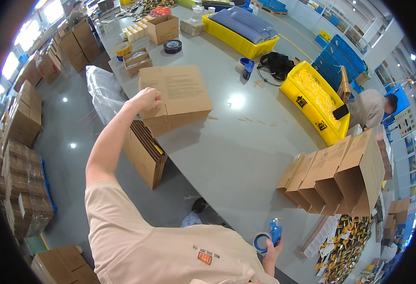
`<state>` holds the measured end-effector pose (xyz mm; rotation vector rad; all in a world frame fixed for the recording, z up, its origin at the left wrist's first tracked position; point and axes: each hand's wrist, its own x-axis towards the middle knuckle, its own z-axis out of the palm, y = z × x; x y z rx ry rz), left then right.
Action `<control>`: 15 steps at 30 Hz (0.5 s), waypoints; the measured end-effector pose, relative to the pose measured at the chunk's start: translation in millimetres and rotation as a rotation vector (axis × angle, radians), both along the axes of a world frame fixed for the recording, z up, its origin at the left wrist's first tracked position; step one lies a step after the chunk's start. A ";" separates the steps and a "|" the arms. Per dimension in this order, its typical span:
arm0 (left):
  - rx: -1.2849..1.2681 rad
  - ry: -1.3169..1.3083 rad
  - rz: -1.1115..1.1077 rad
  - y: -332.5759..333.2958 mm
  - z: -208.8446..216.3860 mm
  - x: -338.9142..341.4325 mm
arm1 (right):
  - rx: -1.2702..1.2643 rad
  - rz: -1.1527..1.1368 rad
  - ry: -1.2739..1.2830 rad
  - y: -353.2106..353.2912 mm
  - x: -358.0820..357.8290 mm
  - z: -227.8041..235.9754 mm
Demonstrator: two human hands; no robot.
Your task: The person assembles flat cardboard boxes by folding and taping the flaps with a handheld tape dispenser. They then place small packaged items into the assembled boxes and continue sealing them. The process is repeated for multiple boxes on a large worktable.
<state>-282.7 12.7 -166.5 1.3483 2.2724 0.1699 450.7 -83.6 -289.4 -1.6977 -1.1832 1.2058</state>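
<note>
Grey and wide, the tabletop (236, 156) is taking up most of the middle of the view. Two long yellow bins (312, 102) are sitting along its far side. A row of brown boxes (340, 177), already opened up, is standing at the near right edge.

The stack of flat cardboard (177, 97) is lying at the left edge of the tabletop, near the corner. It is brown and plain, with faint print on its top sheet, and its layers are showing along the near side. It looks stiff and light sheet by sheet, but the whole stack is probably heavy. The top sheet would likely bend if someone lifted it by the middle, so an edge or a corner seems the best place to take hold.

The left hand (147, 100) is reaching out with its fingers curled, resting on the left edge of the top sheet. I cannot tell if it is pinching the sheet or only touching it.

The right hand (270, 251) is closed around a blue tape roller (267, 236), held low and close to the body.

More flat cardboard is standing in an open box (144, 154) just below the tabletop edge.
</note>
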 end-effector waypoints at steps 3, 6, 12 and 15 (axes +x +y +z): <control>0.153 0.087 -0.148 -16.6 -3.9 -5.3 | 0.047 0.125 -0.110 -2.1 -24.3 6.9; 0.315 0.398 -0.182 -37.2 -13.8 4.2 | 0.065 0.140 -0.135 -15.0 -32.3 5.2; 0.349 0.334 -0.278 -40.2 -23.4 -4.9 | 0.005 0.177 -0.210 -28.7 -43.7 -0.4; 0.322 0.390 -0.303 -38.7 -32.4 -5.3 | -0.017 0.184 -0.228 -30.3 -56.9 -3.8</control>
